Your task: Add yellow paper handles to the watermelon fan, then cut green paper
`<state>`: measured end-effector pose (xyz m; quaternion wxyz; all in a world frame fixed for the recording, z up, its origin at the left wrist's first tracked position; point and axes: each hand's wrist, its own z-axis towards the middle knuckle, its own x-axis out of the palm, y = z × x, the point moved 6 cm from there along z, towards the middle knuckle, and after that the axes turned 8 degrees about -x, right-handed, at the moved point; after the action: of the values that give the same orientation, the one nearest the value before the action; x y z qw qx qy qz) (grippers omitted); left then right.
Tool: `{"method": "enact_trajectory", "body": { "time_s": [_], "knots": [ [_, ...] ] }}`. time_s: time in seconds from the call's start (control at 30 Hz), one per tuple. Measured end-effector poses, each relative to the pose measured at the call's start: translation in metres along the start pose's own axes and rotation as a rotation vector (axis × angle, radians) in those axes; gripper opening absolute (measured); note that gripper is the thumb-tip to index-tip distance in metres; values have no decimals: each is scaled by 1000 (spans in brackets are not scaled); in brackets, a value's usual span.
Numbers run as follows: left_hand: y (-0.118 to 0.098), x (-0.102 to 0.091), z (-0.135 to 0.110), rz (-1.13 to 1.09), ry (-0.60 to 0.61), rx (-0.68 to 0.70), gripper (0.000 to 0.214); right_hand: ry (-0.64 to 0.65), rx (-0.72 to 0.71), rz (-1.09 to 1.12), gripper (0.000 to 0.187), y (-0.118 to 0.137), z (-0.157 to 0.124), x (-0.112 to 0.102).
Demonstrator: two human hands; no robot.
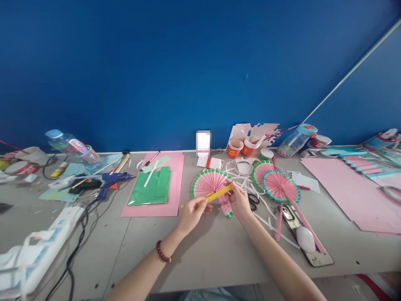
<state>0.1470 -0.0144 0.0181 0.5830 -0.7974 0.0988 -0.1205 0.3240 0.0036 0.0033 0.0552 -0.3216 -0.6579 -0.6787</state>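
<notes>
A flat yellow strip [219, 192] slants between my two hands over the table. My left hand [191, 214] pinches its lower left part, and a dark red bead bracelet circles that wrist. My right hand [240, 203] grips the strip's upper right end with fingers closed. Just behind and under the strip lies a pleated paper fan [205, 181], pink with dark seed marks and a green rim, spread in a half circle. A narrow part of it pokes out below the strip, between my hands. Black-handled scissors [254, 202] lie right of my right hand.
Green paper packs [145, 192] on pink sheets and a blue glue gun [109, 184] lie left; a power strip [46, 251] sits at front left. Rightward are white strips, a round pink fan [283, 187], a phone [322, 257] and pink sheets [354, 196]. Red cups [234, 148] stand by the wall.
</notes>
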Motion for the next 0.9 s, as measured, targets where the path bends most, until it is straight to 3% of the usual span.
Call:
{"method": "enact_trajectory", "body": {
  "time_s": [0.13, 0.2, 0.3, 0.43, 0.57, 0.77, 0.9],
  "knots": [
    [-6, -23, 6, -109, -193, 71, 32, 135, -1, -96, 31, 2, 2, 6],
    [-9, -32, 9, -168, -225, 105, 30, 206, 12, -162, 29, 2, 0, 9],
    [-13, -33, 10, -185, -155, 122, 28, 266, 37, -220, 29, 1, -4, 14],
    [-15, -22, 5, -133, -33, 88, 32, 295, 54, -244, 33, 1, -9, 19],
    [-14, -21, 4, -128, -88, 76, 33, 360, 51, -255, 32, 2, -11, 22],
    [-12, -35, 8, -205, -253, 65, 40, 491, 98, -292, 33, 2, -13, 29],
    [-12, -28, 10, -191, -138, 11, 43, 476, 98, -307, 31, 0, -13, 29]
  ]
}}
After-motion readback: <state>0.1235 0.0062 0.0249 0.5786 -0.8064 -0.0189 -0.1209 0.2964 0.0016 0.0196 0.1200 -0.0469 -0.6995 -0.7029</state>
